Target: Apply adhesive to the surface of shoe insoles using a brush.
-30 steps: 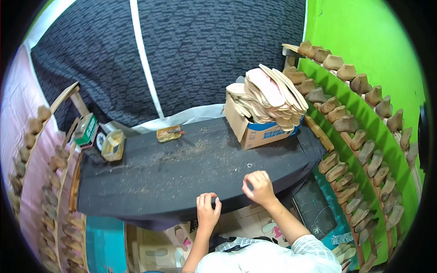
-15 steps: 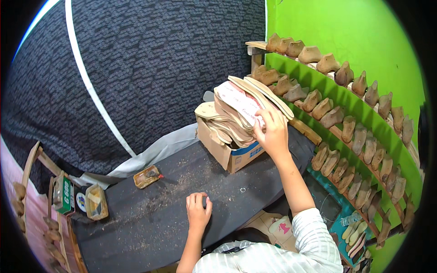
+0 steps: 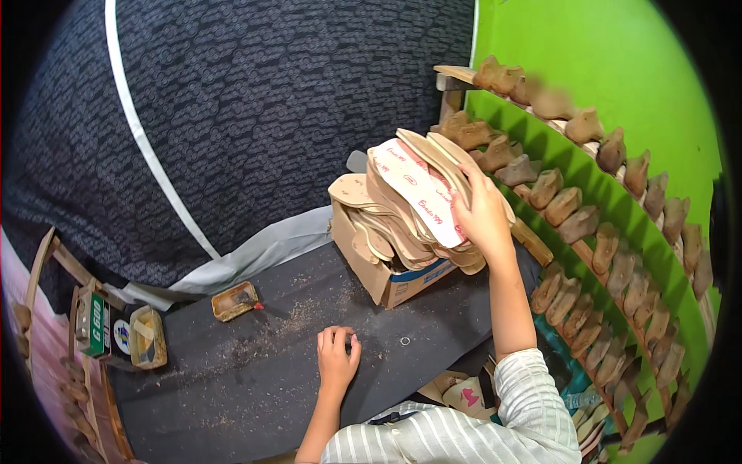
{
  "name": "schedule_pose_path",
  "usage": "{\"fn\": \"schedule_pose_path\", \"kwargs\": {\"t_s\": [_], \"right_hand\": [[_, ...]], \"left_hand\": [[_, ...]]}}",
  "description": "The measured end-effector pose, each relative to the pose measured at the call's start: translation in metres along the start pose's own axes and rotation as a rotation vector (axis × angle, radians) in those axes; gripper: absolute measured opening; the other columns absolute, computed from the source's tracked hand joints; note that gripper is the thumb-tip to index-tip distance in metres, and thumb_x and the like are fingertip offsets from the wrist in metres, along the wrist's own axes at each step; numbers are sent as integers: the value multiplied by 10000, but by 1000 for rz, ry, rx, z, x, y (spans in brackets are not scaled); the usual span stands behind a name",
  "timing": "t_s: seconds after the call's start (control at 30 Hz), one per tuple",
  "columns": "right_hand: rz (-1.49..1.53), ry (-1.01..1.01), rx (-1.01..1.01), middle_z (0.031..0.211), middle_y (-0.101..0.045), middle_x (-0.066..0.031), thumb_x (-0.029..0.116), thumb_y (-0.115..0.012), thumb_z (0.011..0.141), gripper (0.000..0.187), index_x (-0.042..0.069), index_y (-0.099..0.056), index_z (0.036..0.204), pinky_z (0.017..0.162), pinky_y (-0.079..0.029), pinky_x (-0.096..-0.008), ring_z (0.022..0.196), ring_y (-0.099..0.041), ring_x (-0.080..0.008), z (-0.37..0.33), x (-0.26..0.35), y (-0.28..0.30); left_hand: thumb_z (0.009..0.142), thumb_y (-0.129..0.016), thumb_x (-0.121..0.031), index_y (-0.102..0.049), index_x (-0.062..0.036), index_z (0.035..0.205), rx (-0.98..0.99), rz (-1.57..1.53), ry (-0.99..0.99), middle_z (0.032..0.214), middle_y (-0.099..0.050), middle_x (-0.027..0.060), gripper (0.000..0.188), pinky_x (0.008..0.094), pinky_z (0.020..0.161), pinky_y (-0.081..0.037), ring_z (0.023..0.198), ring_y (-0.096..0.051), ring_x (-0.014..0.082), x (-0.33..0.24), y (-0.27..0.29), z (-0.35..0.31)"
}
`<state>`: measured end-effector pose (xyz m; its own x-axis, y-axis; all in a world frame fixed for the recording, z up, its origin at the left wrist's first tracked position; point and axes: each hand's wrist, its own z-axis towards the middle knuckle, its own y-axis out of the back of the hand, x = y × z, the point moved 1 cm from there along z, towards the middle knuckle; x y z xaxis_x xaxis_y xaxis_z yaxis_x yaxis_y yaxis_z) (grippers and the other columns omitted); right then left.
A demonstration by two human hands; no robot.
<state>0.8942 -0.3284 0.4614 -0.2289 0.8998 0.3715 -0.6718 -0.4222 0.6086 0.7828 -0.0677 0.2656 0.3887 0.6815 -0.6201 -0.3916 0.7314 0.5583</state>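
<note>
A cardboard box (image 3: 379, 284) stands on the far right of the table, heaped with tan sole-shaped pieces (image 3: 362, 207). Leaning on top is a white, sole-shaped sheet (image 3: 413, 185) with red print. My right hand (image 3: 485, 213) reaches over the heap from the right. Its fingers curve round the upper tan insoles (image 3: 440, 158), with the thumb by the printed sheet's right edge; part of the grip is hidden. On the dark tabletop, nearer to me, lies my left hand (image 3: 336, 359), its fingers bent but apart, and no held thing shows in it.
Racks of wooden shoe lasts (image 3: 563, 205) line the green wall on the right. A small tray (image 3: 234, 300) sits left of centre on the dark, debris-strewn table (image 3: 286, 387). A green can (image 3: 93, 323) and a yellowish container (image 3: 148, 338) stand at the left end. Patterned dark cloth hangs behind.
My right hand has shifted right and its fingers now reach over the tan insoles. More of the printed sheet shows. The view has shifted slightly; my left hand stays in place.
</note>
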Motion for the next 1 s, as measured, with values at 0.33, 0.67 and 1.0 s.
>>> {"fn": "schedule_pose_path", "kwargs": {"t_s": [0.33,0.67,1.0], "right_hand": [[47,73,-94,1088,-550,-194,104,-584,792,389,75,-543,1177,938,-384,-449,1053,-500,-378,-10,13,1],[127,166,-123,1075,-552,-167,57,-576,792,306,43,-583,1097,900,-408,-417,1019,-513,-357,-29,38,28],[609,586,136,1078,-563,-109,82,-700,684,387,88,-645,1067,835,-445,-391,935,-523,-301,-118,92,-33]], "left_hand": [[762,-628,-72,-605,-51,879,-67,98,141,918,-547,110,122,394,785,-430,885,-511,295,7,2,-23],[761,-619,-56,-591,-38,872,-111,132,163,903,-539,119,116,394,780,-419,878,-500,308,4,2,-31],[898,-537,-309,-477,-94,1160,-173,-823,350,1086,-536,112,344,335,810,-435,946,-519,223,7,21,-25]]}}
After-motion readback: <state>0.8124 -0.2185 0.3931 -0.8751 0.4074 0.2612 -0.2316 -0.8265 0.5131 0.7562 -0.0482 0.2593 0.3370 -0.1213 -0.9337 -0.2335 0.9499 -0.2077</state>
